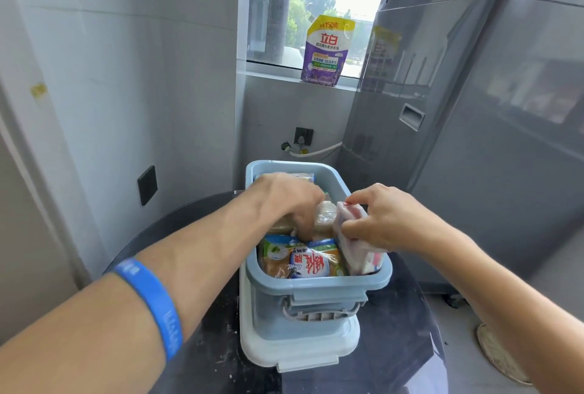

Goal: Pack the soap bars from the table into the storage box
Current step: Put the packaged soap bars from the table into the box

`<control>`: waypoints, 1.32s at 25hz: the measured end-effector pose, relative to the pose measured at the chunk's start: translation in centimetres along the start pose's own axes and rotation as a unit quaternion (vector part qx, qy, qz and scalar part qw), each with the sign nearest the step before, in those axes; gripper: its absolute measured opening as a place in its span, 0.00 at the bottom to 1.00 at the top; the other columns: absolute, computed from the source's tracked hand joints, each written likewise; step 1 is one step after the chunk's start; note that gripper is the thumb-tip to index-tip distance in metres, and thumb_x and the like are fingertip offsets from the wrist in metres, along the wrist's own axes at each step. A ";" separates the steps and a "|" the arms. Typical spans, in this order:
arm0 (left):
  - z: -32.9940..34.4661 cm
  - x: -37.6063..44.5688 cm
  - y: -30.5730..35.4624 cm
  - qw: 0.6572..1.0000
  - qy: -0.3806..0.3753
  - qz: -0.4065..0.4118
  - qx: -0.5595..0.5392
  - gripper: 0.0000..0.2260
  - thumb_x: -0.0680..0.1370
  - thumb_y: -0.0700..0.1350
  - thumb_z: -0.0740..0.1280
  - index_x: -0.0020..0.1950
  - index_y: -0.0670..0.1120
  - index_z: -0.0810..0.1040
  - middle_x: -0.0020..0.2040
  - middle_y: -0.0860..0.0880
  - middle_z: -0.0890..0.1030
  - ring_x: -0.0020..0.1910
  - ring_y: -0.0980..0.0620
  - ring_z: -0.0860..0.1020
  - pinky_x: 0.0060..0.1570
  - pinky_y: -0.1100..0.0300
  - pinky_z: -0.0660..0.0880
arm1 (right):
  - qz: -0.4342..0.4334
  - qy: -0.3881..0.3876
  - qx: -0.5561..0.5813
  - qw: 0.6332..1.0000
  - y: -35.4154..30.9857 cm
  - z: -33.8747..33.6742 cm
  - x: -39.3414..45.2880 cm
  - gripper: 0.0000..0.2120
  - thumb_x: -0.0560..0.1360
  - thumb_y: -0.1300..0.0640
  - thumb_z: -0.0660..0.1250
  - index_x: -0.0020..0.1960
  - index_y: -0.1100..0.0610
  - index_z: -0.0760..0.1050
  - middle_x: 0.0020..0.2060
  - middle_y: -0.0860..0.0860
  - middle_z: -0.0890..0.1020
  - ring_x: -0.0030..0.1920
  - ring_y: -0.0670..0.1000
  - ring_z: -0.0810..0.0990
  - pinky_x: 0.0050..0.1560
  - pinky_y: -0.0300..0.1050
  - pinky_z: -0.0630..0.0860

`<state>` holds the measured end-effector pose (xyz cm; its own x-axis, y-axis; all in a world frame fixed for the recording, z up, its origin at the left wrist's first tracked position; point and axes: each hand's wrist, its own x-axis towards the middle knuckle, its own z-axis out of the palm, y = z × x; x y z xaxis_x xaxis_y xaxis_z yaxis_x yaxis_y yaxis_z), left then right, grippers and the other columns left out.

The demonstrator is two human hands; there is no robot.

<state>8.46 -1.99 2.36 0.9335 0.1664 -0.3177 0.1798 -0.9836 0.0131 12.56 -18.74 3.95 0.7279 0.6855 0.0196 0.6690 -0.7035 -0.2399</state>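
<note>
Fingers (pixel 303 229) in box (pixel 316 283) on dark table (pixel 205 362).

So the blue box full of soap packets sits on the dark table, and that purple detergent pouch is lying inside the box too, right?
Not quite. The head view shows the purple detergent pouch standing on the windowsill, not in the blue box. The rest holds: the box with soap packets sits on the dark table.
</note>
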 end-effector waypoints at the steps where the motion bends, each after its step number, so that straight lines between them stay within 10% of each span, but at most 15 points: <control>1: -0.2 0.1 0.3 1.000 0.001 0.005 0.012 0.23 0.65 0.56 0.77 0.57 0.53 0.75 0.53 0.51 0.80 0.51 0.47 0.79 0.55 0.46 0.77 | 0.003 0.009 0.009 1.000 0.1 0.0 -0.2 0.23 0.67 0.44 0.69 0.61 0.46 0.79 0.41 0.47 0.80 0.41 0.50 0.78 0.35 0.41 0.72; 10: 1.5 0.0 -1.2 0.991 0.124 0.041 -0.018 0.18 0.64 0.55 0.76 0.50 0.54 0.78 0.46 0.53 0.80 0.43 0.51 0.79 0.43 0.53 0.79 | -0.015 0.005 -0.061 0.998 -1.1 1.3 -0.6 0.23 0.68 0.45 0.69 0.62 0.48 0.77 0.51 0.51 0.81 0.46 0.55 0.77 0.46 0.47 0.78; 17: 3.0 -0.7 -0.4 0.980 0.196 0.027 0.001 0.14 0.72 0.55 0.69 0.53 0.49 0.78 0.55 0.48 0.80 0.54 0.45 0.79 0.53 0.49 0.77 | -0.057 0.031 -0.177 0.982 -0.8 2.7 -1.5 0.12 0.73 0.44 0.60 0.51 0.49 0.76 0.45 0.48 0.77 0.52 0.56 0.75 0.45 0.50 0.69; 21: 4.0 -1.6 -1.1 0.980 0.179 0.032 -0.075 0.18 0.78 0.61 0.64 0.60 0.50 0.73 0.64 0.48 0.75 0.64 0.47 0.73 0.64 0.46 0.71 | -0.045 0.025 -0.228 0.972 0.3 4.0 -1.7 0.22 0.81 0.41 0.45 0.68 0.44 0.69 0.75 0.47 0.62 0.74 0.58 0.59 0.62 0.61 0.62; 28: 5.0 -5.4 1.1 0.980 0.174 -0.025 -0.092 0.26 0.83 0.55 0.55 0.81 0.50 0.56 0.82 0.47 0.54 0.80 0.47 0.53 0.78 0.45 0.47 | 0.046 -0.081 -0.208 0.974 0.3 4.7 -1.1 0.28 0.81 0.41 0.40 0.79 0.43 0.42 0.80 0.49 0.43 0.78 0.61 0.47 0.71 0.71 0.49; 31: 6.7 -7.3 1.2 0.930 0.263 -0.058 -0.251 0.27 0.81 0.51 0.61 0.79 0.52 0.60 0.81 0.49 0.58 0.79 0.46 0.57 0.77 0.46 0.54 | 0.043 0.009 0.031 0.999 0.8 5.5 -1.6 0.27 0.81 0.43 0.51 0.79 0.44 0.52 0.79 0.50 0.56 0.74 0.58 0.62 0.70 0.62 0.59; 33: 8.3 -8.8 1.0 0.822 0.338 -0.126 -0.440 0.30 0.76 0.47 0.66 0.78 0.52 0.63 0.74 0.51 0.68 0.69 0.47 0.70 0.65 0.51 0.70 | 0.089 0.048 0.387 0.916 2.1 6.7 -3.0 0.25 0.78 0.50 0.63 0.74 0.49 0.65 0.68 0.52 0.73 0.63 0.54 0.75 0.66 0.53 0.70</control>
<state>-2.14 -5.00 -2.75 0.7376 0.6505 0.1811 0.2711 -0.5309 0.8029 10.71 -21.01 -3.11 0.8494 0.5277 -0.0106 0.2581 -0.4328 -0.8638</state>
